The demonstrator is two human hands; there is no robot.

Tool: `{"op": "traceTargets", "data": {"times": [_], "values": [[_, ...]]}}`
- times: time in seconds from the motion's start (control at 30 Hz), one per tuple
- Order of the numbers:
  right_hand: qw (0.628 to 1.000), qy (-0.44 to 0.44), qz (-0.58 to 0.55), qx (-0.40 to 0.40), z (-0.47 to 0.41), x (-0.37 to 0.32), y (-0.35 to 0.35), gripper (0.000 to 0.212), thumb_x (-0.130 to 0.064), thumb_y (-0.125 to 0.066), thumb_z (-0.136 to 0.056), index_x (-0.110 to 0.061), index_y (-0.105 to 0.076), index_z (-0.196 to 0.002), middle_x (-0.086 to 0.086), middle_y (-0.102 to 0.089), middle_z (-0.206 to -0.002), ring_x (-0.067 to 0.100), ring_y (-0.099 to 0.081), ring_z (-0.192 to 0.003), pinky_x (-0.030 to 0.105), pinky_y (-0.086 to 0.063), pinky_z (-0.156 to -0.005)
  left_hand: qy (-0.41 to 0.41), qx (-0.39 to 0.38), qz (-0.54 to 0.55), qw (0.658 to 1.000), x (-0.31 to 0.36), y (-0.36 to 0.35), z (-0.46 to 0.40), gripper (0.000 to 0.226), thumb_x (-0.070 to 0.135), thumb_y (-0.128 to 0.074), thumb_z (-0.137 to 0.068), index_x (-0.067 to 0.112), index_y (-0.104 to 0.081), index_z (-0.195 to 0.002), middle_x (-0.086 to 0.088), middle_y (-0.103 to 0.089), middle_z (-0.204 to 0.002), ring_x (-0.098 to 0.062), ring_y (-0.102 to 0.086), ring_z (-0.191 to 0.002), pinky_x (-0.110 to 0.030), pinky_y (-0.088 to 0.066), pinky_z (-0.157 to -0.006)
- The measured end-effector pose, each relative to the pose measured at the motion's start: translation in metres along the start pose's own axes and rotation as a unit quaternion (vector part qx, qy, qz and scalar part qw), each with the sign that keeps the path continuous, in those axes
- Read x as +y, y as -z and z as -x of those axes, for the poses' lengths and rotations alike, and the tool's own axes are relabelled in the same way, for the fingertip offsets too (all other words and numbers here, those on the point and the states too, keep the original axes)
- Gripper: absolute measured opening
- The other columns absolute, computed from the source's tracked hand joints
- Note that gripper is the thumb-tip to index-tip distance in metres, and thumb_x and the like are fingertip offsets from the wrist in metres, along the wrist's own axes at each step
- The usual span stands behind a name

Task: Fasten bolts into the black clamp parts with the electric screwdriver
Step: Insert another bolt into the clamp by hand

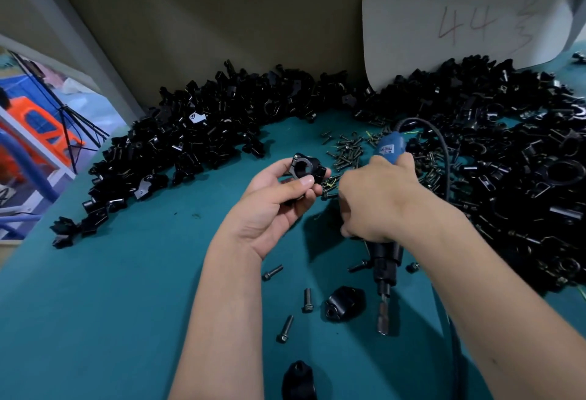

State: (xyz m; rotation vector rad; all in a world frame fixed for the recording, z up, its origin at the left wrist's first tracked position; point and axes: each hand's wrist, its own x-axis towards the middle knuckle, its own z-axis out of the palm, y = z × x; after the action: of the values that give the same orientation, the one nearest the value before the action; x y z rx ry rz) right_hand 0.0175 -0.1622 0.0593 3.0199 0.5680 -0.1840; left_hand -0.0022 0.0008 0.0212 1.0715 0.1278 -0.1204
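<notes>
Your left hand (269, 206) has its fingers and thumb curled around one black clamp part (307, 171), held up off the teal mat (126, 288), and your right hand (377, 206) is wrapped tight around the blue electric screwdriver (385, 241), bit pointing down and back toward you, well away from the clamp. Can't tell if a bolt is already sitting in the part, it's too dark in there. My worry: the driver is aimed the wrong way for that clamp, so you'll have to swing it round, and if the bit goes in crooked it'll probably skip off the head or cross-thread. The thumb lies right on the clamp face, so a slipping bit could catch it. The cord (444, 158) loops just past your right knuckles over the loose bolt pile (348, 149) and could drag some off. Below your wrists there are stray bolts (287, 330) and a rounded black clamp piece (344, 303). Beyond both hands, big heaps of black parts (196, 126) run along a beige wall, with a white board (459, 19) leaning on it.
</notes>
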Motion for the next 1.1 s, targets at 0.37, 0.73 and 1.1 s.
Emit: {"op": "traceTargets", "data": {"times": [0.37,0.73,1.1], "values": [[0.91,0.054,-0.39,0.134,-0.011,0.02,-0.004,0.034,-0.048,-0.077,-0.088,-0.023,-0.073,-0.065,0.001,-0.066,-0.06,0.013,-0.048,-0.051,0.021,-0.035,-0.048,-0.001,-0.056,-0.003,0.998,-0.003,-0.007,-0.001,0.041,-0.02,-0.037,-0.092,0.0,-0.061,-0.119,-0.013,-0.066,-0.09,-0.018,-0.064,-0.076,-0.023,-0.054,-0.068],[0.917,0.095,-0.338,0.191,-0.012,0.021,-0.008,0.042,-0.054,-0.071,-0.09,-0.016,-0.069,-0.074,-0.002,-0.064,-0.062,0.014,-0.057,-0.06,0.036,-0.048,-0.061,-0.013,-0.058,0.063,0.996,-0.002,-0.008,-0.002,0.041,-0.02,-0.036,-0.092,0.001,-0.059,-0.119,-0.015,-0.067,-0.099,-0.016,-0.064,-0.078,-0.021,-0.052,-0.068],[0.898,0.115,-0.339,0.257,-0.014,0.021,-0.011,0.039,-0.046,-0.076,-0.086,-0.012,-0.067,-0.069,-0.005,-0.058,-0.055,0.013,-0.053,-0.055,0.034,-0.046,-0.058,-0.035,-0.054,0.045,0.997,0.0,-0.016,0.003,0.042,-0.022,-0.032,-0.094,0.0,-0.055,-0.122,-0.023,-0.051,-0.121,-0.019,-0.059,-0.093,-0.027,-0.047,-0.083]]}}
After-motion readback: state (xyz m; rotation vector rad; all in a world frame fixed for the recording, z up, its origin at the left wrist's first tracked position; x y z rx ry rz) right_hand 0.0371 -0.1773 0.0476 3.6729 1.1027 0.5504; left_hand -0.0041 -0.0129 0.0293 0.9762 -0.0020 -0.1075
